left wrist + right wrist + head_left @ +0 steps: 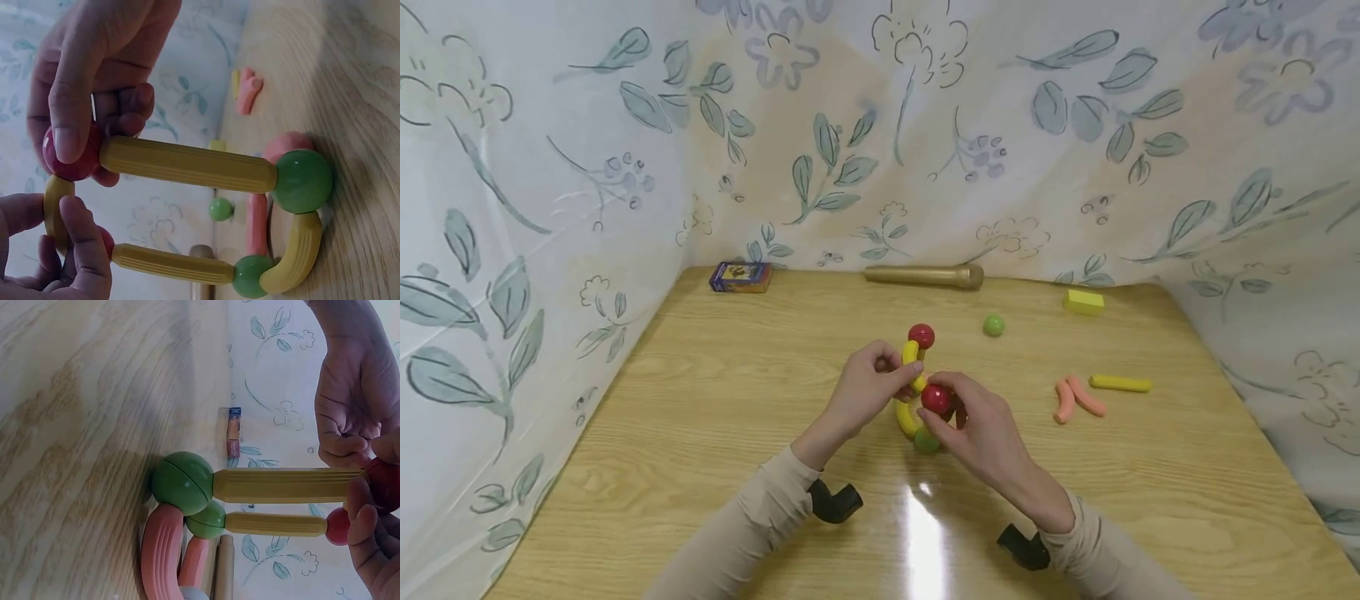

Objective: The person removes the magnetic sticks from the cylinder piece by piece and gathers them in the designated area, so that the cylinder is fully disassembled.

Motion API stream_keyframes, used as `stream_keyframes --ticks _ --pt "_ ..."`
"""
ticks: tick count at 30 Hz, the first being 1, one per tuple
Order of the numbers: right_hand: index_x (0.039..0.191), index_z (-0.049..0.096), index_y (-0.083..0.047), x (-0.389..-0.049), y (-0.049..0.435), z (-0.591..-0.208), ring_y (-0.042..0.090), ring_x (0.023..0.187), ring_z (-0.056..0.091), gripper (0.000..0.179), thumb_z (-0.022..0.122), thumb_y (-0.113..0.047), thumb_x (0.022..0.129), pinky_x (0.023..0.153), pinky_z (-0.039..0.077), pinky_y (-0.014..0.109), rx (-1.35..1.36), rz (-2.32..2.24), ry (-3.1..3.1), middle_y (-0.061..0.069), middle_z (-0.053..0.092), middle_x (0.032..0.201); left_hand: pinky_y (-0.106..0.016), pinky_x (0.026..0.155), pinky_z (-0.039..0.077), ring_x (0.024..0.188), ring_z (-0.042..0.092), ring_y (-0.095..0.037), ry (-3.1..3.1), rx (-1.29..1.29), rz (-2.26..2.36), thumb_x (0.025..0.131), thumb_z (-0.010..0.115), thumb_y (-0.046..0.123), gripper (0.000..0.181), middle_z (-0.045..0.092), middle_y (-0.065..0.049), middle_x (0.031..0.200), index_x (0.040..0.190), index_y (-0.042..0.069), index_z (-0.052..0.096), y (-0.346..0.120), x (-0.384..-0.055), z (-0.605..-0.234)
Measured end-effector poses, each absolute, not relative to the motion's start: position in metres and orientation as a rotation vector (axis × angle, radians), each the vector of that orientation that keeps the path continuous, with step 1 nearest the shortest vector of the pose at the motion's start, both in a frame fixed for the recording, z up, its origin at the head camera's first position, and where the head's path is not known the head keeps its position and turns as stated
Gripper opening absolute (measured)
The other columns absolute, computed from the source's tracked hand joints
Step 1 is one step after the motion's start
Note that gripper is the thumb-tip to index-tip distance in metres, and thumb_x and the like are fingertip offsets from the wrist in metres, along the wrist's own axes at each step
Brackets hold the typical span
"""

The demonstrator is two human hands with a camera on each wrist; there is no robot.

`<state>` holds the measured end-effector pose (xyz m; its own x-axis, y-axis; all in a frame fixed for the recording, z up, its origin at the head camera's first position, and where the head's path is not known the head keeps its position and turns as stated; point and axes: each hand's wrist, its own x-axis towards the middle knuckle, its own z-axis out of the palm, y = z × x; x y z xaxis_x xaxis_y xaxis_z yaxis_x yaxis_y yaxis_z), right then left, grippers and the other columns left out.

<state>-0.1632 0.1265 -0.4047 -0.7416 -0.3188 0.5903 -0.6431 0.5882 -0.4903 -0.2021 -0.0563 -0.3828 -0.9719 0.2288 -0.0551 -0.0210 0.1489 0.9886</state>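
Note:
Between the hands stands a framework of balls and rods. Its base has green balls (304,181), a curved yellow rod (297,253) and curved pink rods (164,556). Straight yellow rods (187,164) rise from green balls to red balls at the top. My left hand (865,390) pinches a curved yellow rod (911,354), which spans the top between the far red ball (921,336) and the near red ball (935,398). Fingers and thumb of my right hand (988,429) grip that near red ball. Whether the curved rod's ends both touch is partly hidden by fingers.
Right of the framework lie two curved pink rods (1086,396), a straight yellow rod (1120,383), a loose green ball (994,325) and a yellow block (1084,302). Along the back edge are a small box (741,277) and a gold microphone-shaped object (925,276). Floral cloth (820,167) surrounds the table.

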Motion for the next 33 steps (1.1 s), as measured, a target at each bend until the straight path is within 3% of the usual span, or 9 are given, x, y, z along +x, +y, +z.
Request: stream_keyframes --ticks 5,14,20,25,29,33 --pt "0.111 0.061 -0.005 -0.164 0.127 -0.404 0.007 0.060 0.050 0.038 0.079 -0.010 0.078 0.053 0.042 0.015 0.774 0.987 -2.379 0.001 0.064 0.083 -0.044 0.077 0.060 0.068 0.067 -0.011 2.185 0.198 1.937 0.092 0.068 0.017 0.019 0.065 -0.007 0.082 0.091 0.003 0.055 -0.056 -0.203 -0.383" --pt "0.113 0.062 -0.009 -0.164 0.130 -0.406 0.007 0.063 0.050 0.039 0.078 -0.006 0.077 0.053 0.044 0.017 0.796 1.022 -2.362 0.002 0.068 0.095 -0.032 0.069 0.059 0.069 0.065 -0.011 2.314 0.184 1.887 0.092 0.067 0.017 0.019 0.061 -0.007 0.083 0.089 0.004 0.054 -0.063 -0.208 -0.387" --pt "0.118 0.061 -0.006 -0.164 0.132 -0.408 0.008 0.065 0.049 0.046 0.081 -0.010 0.078 0.053 0.043 0.017 0.774 1.047 -2.386 0.003 0.066 0.097 -0.022 0.067 0.051 0.079 0.060 -0.013 2.719 0.366 1.571 0.088 0.073 0.020 0.024 0.064 -0.005 0.089 0.091 0.009 0.052 -0.062 -0.206 -0.399" --pt "0.127 0.057 -0.008 -0.163 0.134 -0.410 0.007 0.065 0.055 0.055 0.082 -0.016 0.078 0.053 0.044 0.018 0.757 1.134 -2.450 0.002 0.067 0.100 -0.020 0.062 0.050 0.078 0.062 -0.014 2.993 0.533 1.369 0.087 0.075 0.018 0.027 0.065 -0.005 0.087 0.094 0.008 0.050 -0.062 -0.204 -0.408" --pt "0.131 0.056 -0.012 -0.165 0.144 -0.406 0.004 0.072 0.057 0.041 0.066 -0.017 0.091 0.059 0.046 0.023 0.708 1.266 -2.480 0.005 0.068 0.109 -0.019 0.061 0.049 0.077 0.062 -0.014 3.060 0.547 1.302 0.087 0.075 0.019 0.030 0.066 -0.005 0.088 0.100 0.008 0.050 -0.062 -0.205 -0.411" --pt "0.123 0.062 -0.009 -0.190 0.157 -0.405 0.007 0.073 0.060 0.027 0.053 -0.010 0.098 0.061 0.047 0.022 0.568 1.440 -2.497 0.012 0.069 0.106 -0.019 0.062 0.050 0.077 0.063 -0.014 3.066 0.555 1.305 0.087 0.075 0.017 0.032 0.068 -0.006 0.090 0.107 0.005 0.053 -0.062 -0.205 -0.412"
